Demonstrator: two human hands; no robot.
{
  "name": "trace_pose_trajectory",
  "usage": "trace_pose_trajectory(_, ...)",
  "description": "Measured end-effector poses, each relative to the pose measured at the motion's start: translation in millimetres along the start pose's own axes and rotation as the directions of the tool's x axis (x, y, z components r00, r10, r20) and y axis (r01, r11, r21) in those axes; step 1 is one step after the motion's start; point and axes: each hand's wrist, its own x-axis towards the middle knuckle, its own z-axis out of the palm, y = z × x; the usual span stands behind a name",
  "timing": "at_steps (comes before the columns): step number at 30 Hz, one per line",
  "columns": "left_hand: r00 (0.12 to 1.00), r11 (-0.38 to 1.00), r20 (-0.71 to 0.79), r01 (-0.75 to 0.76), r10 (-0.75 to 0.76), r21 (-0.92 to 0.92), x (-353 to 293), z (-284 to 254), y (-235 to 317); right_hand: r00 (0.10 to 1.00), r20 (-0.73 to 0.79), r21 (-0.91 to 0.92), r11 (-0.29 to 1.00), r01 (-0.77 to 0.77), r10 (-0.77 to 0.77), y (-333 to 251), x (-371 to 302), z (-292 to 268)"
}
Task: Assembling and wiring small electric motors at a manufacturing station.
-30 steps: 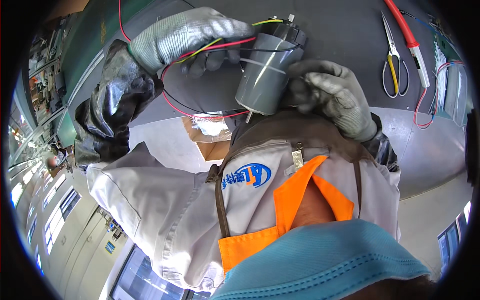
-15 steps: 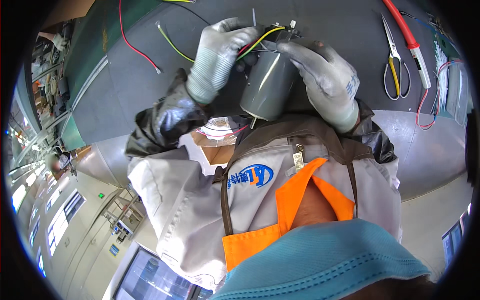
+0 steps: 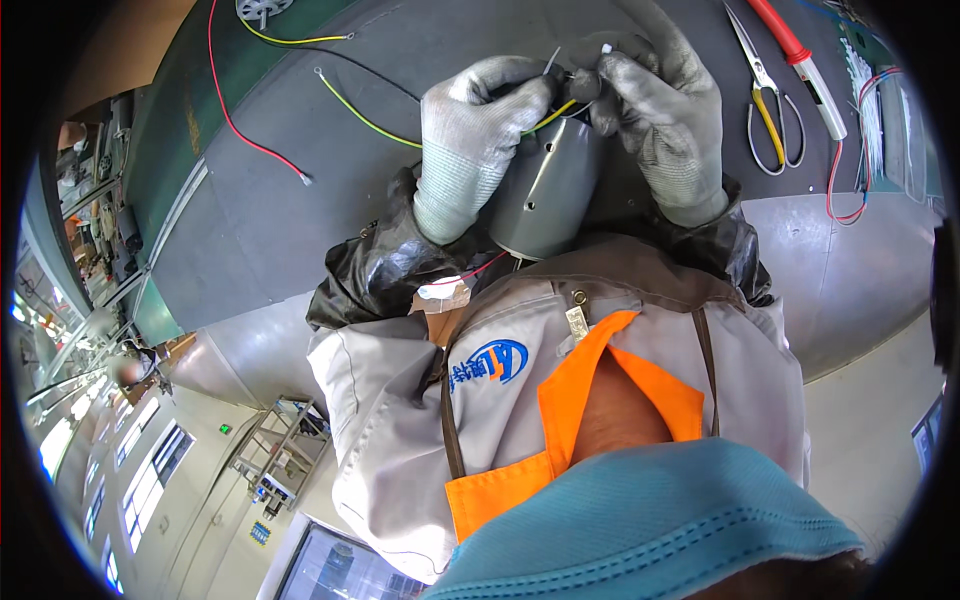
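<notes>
A dark grey cylindrical motor (image 3: pixel 545 190) lies tilted on the bench in front of my apron, its shaft end toward me. Both hands wear whitish gloves with grey fingers. At the motor's far end my left hand (image 3: pixel 475 120) is closed in a pinch on a thin pale strip (image 3: pixel 553 60), which looks like a cable tie. A yellow-green wire (image 3: pixel 370 118) runs under that hand and reappears beside the motor. Across from it, my right hand (image 3: pixel 670 120) has its fingers bent together around something hidden; a small white tip (image 3: pixel 606 48) shows by them.
Scissors (image 3: pixel 768 125) with a yellow-lined handle lie to the right, beside a red-and-white tool (image 3: pixel 805 70) with a cord. Farther right are white cable ties (image 3: pixel 865 110). A red wire (image 3: pixel 240 125) and a wheel-like metal part (image 3: pixel 262 10) lie to the left.
My left hand has moved right with the pale strip. The right hand has turned more upright, its fingers curling in at the motor's far end. The motor has rolled, showing holes in its side.
</notes>
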Motion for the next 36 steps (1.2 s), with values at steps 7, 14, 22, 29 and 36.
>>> trace_pose_trajectory(7,1.0,0.999,-0.009,-0.022,0.022,0.046,1.2,-0.4,-0.7,0.997,0.074,-0.012,0.999,0.03,-0.029,5.1,1.3,-8.1)
trace_pose_trajectory(14,1.0,0.969,0.017,-0.027,0.023,0.247,2.9,3.1,4.0,0.995,0.083,0.051,0.997,0.059,-0.064,4.6,4.1,-10.8)
trace_pose_trajectory(22,0.991,0.981,0.057,-0.128,0.121,0.145,7.1,13.0,3.3,0.968,0.244,-0.203,0.979,-0.002,0.052,-14.6,15.3,-15.3)
trace_pose_trajectory(29,0.975,0.928,0.049,-0.223,0.219,0.3,3.9,22.7,2.4,0.872,0.374,-0.832,0.301,0.465,-0.315,-21.4,-0.3,-12.9)
trace_pose_trajectory(36,0.907,0.838,0.029,-0.4,0.42,0.37,-6.6,20.6,-15.7,0.989,0.084,-0.746,0.651,0.141,-0.118,-17.1,17.0,-55.9)
